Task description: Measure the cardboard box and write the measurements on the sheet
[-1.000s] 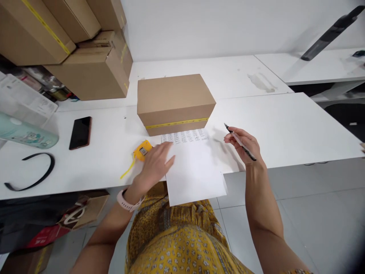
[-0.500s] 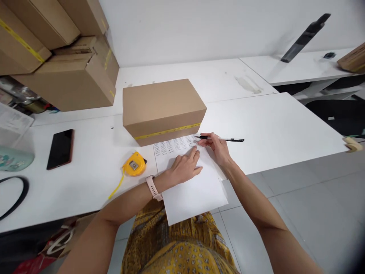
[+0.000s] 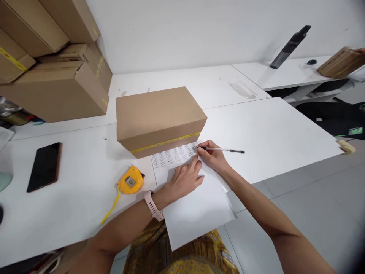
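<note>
A pen (image 3: 219,149) with a clear barrel is pinched in my right hand (image 3: 213,156), its tip at the upper right of a white paper sheet (image 3: 196,209). Columns of small handwriting cover the sheet's top part. My left hand (image 3: 186,177) lies flat on the paper below the writing, fingers stretched out. A closed cardboard box (image 3: 161,114) with yellow tape stands just behind the sheet's top edge. The sheet's lower end hangs past the table edge. Left of the paper lies a yellow tape measure (image 3: 131,180) with a bit of blade out.
A dark phone (image 3: 45,166) lies on the white table (image 3: 82,163) at left. Stacked cartons (image 3: 59,85) fill the back left. Toward the back right stand a dark bottle (image 3: 289,47) and another person's hand by a cardboard box (image 3: 339,62).
The view has shifted slightly, moving things at left further left and down. Pen and right hand stay near the sheet's upper right. A hand now shows at the far-right box.
</note>
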Demonstrator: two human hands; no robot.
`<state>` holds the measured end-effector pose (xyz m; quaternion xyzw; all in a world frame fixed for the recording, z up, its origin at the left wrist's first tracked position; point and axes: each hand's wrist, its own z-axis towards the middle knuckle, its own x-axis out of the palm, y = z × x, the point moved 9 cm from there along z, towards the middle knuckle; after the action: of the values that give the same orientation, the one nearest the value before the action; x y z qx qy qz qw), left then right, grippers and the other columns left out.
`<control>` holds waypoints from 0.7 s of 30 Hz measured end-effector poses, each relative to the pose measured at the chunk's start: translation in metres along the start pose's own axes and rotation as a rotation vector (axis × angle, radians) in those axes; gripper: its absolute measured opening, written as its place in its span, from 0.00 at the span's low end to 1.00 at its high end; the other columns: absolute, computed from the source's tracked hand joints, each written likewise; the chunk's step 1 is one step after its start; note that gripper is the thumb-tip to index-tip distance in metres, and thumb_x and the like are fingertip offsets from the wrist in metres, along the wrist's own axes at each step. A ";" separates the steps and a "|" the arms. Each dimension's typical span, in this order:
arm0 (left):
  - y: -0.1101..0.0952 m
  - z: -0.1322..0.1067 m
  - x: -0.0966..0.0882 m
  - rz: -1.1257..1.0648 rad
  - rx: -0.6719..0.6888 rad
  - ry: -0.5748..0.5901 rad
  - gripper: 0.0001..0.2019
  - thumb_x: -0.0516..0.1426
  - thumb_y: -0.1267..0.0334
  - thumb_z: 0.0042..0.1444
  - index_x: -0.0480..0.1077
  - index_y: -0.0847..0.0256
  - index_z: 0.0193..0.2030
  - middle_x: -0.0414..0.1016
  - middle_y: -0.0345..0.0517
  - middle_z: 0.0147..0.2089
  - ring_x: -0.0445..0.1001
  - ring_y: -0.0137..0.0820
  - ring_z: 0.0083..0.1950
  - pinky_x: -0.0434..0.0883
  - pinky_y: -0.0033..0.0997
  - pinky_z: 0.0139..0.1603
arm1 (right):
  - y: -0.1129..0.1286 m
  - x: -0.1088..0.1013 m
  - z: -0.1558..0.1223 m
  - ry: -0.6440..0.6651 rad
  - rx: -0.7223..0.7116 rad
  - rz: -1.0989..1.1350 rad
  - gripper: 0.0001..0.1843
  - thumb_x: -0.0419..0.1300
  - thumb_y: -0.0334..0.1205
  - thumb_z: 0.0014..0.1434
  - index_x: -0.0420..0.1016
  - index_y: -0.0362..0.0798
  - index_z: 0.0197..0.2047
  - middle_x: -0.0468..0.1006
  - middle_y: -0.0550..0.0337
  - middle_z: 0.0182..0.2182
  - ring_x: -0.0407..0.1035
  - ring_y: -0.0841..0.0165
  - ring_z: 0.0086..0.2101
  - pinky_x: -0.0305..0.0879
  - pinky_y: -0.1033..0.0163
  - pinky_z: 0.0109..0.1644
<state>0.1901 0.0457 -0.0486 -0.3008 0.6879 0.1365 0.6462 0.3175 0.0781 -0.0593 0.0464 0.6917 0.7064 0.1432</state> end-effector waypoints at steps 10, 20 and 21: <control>0.003 0.002 -0.001 -0.051 -0.043 0.016 0.23 0.51 0.54 0.71 0.63 0.62 0.67 0.52 0.63 0.77 0.80 0.46 0.51 0.77 0.46 0.45 | 0.001 -0.007 0.002 -0.086 -0.052 -0.293 0.14 0.60 0.52 0.62 0.66 0.52 0.33 0.67 0.66 0.21 0.59 0.71 0.22 0.55 0.63 0.27; 0.003 0.003 0.002 -0.031 -0.037 0.013 0.23 0.50 0.54 0.71 0.63 0.62 0.67 0.58 0.64 0.74 0.80 0.45 0.49 0.78 0.44 0.45 | 0.000 -0.003 0.003 -0.043 -0.051 -0.294 0.16 0.60 0.51 0.61 0.62 0.52 0.29 0.62 0.69 0.18 0.54 0.72 0.20 0.49 0.64 0.25; 0.003 0.003 0.003 -0.029 -0.034 0.011 0.23 0.50 0.54 0.71 0.63 0.63 0.68 0.58 0.64 0.74 0.80 0.45 0.49 0.78 0.44 0.44 | 0.000 -0.003 0.003 -0.040 -0.052 -0.290 0.16 0.60 0.51 0.62 0.62 0.52 0.29 0.61 0.69 0.18 0.54 0.72 0.20 0.49 0.64 0.25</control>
<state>0.1909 0.0493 -0.0521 -0.3225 0.6845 0.1371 0.6393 0.3211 0.0798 -0.0590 -0.0437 0.6697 0.6947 0.2588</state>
